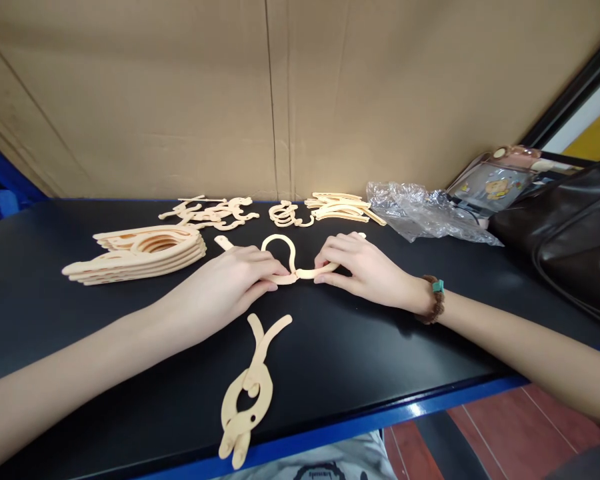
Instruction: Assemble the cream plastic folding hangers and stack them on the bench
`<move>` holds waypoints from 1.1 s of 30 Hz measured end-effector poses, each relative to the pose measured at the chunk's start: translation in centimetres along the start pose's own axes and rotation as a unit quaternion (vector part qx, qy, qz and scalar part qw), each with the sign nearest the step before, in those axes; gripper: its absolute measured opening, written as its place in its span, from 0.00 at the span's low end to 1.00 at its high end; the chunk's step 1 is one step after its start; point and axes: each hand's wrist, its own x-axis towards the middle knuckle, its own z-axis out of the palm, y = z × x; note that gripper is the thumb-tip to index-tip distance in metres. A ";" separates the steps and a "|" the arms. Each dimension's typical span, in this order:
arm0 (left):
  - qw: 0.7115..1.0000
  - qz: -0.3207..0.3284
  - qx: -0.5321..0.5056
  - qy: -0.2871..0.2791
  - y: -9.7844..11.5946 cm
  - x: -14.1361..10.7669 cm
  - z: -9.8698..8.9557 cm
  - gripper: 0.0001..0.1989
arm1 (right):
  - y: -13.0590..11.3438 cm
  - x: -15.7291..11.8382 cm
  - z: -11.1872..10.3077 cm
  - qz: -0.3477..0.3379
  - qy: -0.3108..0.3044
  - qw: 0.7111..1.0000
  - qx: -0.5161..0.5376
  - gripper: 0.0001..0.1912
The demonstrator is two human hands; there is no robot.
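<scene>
Here's the left arm (105, 347) stretching in from the lower left, its hand (247, 275) palm down, fingers curled and thumb pinched against them. Over on the other side, the right forearm (510, 347) angles in, the right hand (363, 270) bent over in a matching pinch, thumb beneath the fingers. Both wrists sit low, fingertips facing each other, the two hands near but apart.

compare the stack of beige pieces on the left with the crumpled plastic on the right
The stack of beige pieces is opaque, while the crumpled plastic is see-through and shiny. The stack's pieces lie neatly one on another with smooth curved edges; the crumpled plastic spreads out in uneven folds. Both rest on the black table, and neither is in a hand's grip.
</scene>
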 end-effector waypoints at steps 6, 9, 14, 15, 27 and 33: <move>1.000 0.020 -0.003 0.008 0.2 0.2 0.6 0.13 | 0.0 -0.1 -0.2 0.000 -0.004 1.000 0.014 0.08; 0.999 0.031 -0.012 0.008 0.1 0.2 0.9 0.13 | -0.1 -0.1 -0.2 -0.009 -0.012 1.000 0.010 0.03; 0.999 0.046 -0.025 0.003 0.2 0.2 1.2 0.13 | -0.3 -0.1 -0.1 -0.033 -0.014 0.999 -0.002 0.02; 0.999 0.046 -0.026 0.002 0.3 0.2 1.3 0.13 | -0.4 -0.2 -0.1 -0.036 -0.010 0.999 -0.002 0.03; 0.997 0.070 0.022 -0.002 1.3 0.2 1.8 0.14 | -0.9 -0.2 -0.1 -0.008 -0.009 1.000 -0.021 0.10; 0.995 0.094 0.026 -0.018 2.7 -0.2 1.1 0.17 | -0.7 0.0 0.2 0.041 -0.022 0.996 -0.073 0.12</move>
